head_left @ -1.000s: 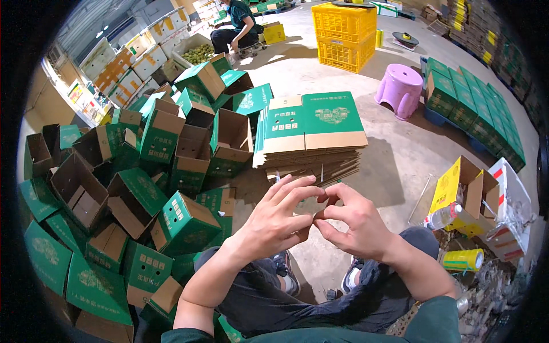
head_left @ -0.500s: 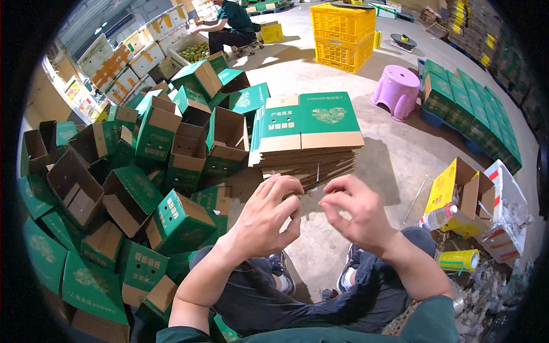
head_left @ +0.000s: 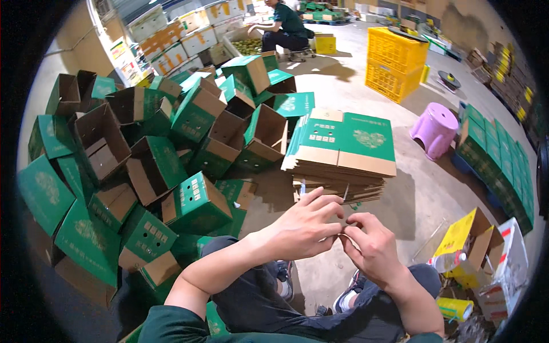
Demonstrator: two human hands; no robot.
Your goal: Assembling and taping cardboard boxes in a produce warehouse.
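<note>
My left hand (head_left: 303, 227) and my right hand (head_left: 373, 244) meet above my knees, fingertips almost touching. Both are closed in a pinch, thumb against curled fingers; anything between them is too small or hidden to name. Just beyond them stands a stack of flattened cardboard cartons (head_left: 346, 137), green and brown, with a loose small green scrap on the floor at its near side. To the left lies a large heap of folded-up green cartons, among them an open carton (head_left: 103, 143) and a tipped carton (head_left: 197, 200) nearest my left arm.
A purple stool (head_left: 436, 130) and stacked yellow crates (head_left: 394, 63) stand beyond, at right. Packed green cartons (head_left: 494, 154) line the right side. A yellow box (head_left: 457, 240), a plastic bottle (head_left: 447, 262) and a yellow roll (head_left: 454, 308) lie near my right knee. Far off, a person (head_left: 286, 26) sits beside a fruit bin.
My hands have come together from apart, and the right fingers have closed into a pinch. The whole view has swung leftward, so the surroundings sit farther right in the picture.
</note>
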